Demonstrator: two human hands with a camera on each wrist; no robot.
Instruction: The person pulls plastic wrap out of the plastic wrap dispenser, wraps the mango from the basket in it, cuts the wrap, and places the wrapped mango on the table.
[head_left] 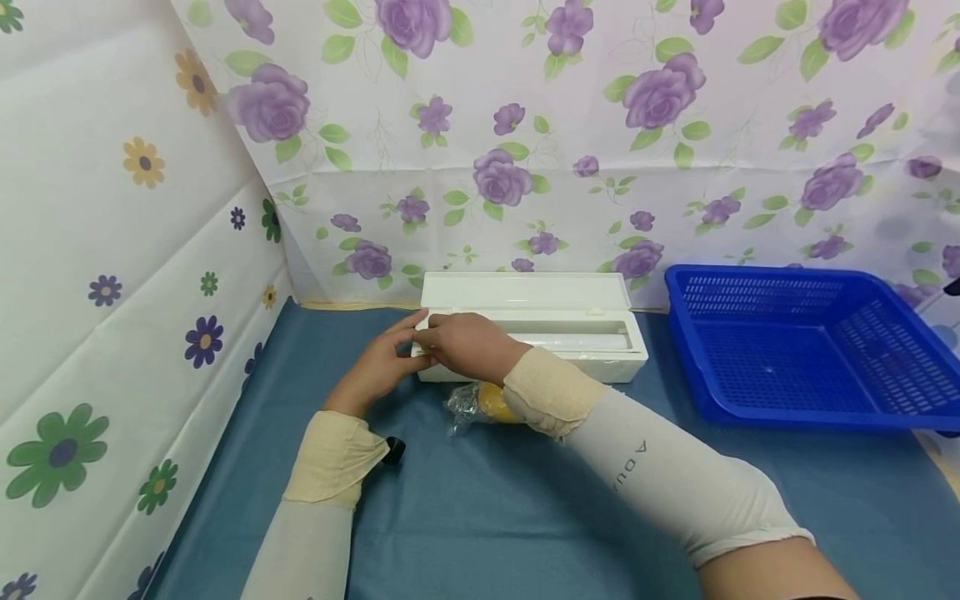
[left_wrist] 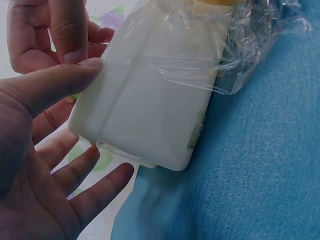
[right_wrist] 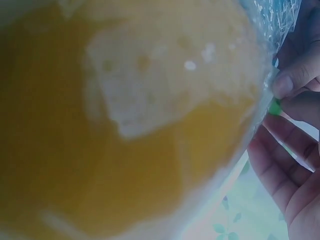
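Note:
A long white cling film box [head_left: 600, 368] lies with its lid [head_left: 525, 290] raised and a white roll [head_left: 577, 341] inside. My left hand [head_left: 381, 360] grips its left end, thumb at the upper front edge, the other fingers spread behind and below. My right hand [head_left: 474, 340] reaches over that end, fingertips close to the left thumb, pinching at clear plastic film [left_wrist: 150, 55] that drapes down the box's front. The exact pinch is partly hidden. Before the box sits a rounded yellow object [head_left: 493, 403] in clear wrap [head_left: 463, 404], filling much of the right wrist view.
To the right stands a blue plastic basket [head_left: 705, 358] with perforated walls. Blue cloth [head_left: 480, 517] covers the table. Flowered sheets hang behind [head_left: 525, 225] and at the left [head_left: 90, 350]. A small black object [head_left: 393, 451] shows beside the left wrist.

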